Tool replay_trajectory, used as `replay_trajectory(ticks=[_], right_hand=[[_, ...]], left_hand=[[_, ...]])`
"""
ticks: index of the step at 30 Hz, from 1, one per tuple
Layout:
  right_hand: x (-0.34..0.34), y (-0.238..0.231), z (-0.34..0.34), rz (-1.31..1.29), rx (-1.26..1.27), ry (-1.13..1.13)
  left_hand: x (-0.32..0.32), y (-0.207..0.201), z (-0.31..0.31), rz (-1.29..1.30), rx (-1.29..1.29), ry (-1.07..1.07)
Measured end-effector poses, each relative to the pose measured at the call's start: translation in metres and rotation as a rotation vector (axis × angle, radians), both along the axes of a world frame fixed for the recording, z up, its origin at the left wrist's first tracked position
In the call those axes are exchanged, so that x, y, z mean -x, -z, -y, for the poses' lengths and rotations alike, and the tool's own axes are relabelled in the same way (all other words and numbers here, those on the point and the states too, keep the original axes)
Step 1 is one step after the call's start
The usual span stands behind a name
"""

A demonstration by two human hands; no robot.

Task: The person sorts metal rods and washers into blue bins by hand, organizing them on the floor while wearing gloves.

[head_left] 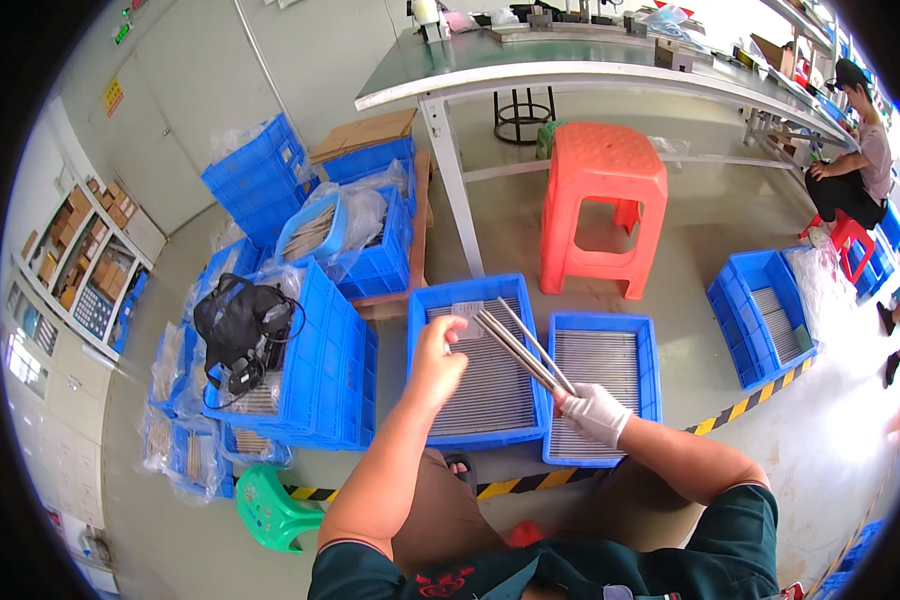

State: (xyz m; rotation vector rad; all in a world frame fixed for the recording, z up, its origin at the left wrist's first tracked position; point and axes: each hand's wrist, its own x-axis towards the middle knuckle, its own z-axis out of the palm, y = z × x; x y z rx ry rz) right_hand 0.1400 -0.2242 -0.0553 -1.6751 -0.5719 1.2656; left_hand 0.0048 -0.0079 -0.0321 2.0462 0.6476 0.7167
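Note:
Several thin metal rods (518, 350) are fanned out in my right hand (596, 414), which wears a white glove and is closed round their lower ends. The rods tilt up and to the left over two blue bins. My left hand (438, 358) is bare, just left of the rods' upper ends, its fingers bent and somewhat apart. I see nothing held in it. A pale paper slip (467, 320) shows beside its fingertips. Below, the left blue bin (420, 300) and the right blue bin (650, 345) hold rows of similar rods lying side by side.
Stacked blue crates (315, 370) stand at the left, with a black bag (238, 320) on top. A red stool (605, 190) and a green-topped workbench (530, 60) are ahead. Another blue bin (735, 320) and a seated person (860, 160) are rightward; a green stool (270, 510) is near left.

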Motion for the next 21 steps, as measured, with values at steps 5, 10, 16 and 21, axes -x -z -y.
replay_trajectory(ticks=[5,10,16,21], right_hand=[[-0.019,-0.012,0.006,0.565,-0.167,0.011],[-0.008,-0.028,0.005,0.299,-0.195,0.266],[-0.009,-0.022,0.01,0.562,-0.215,0.221],[-0.004,-0.029,0.013,0.731,-0.216,0.166]], left_hand=[[0.013,-0.005,-0.008,0.251,0.91,0.09],[0.018,-0.022,0.005,0.385,1.013,0.089],[0.021,-0.03,0.001,0.494,1.05,0.196],[0.023,-0.038,0.0,0.458,1.072,0.339]])
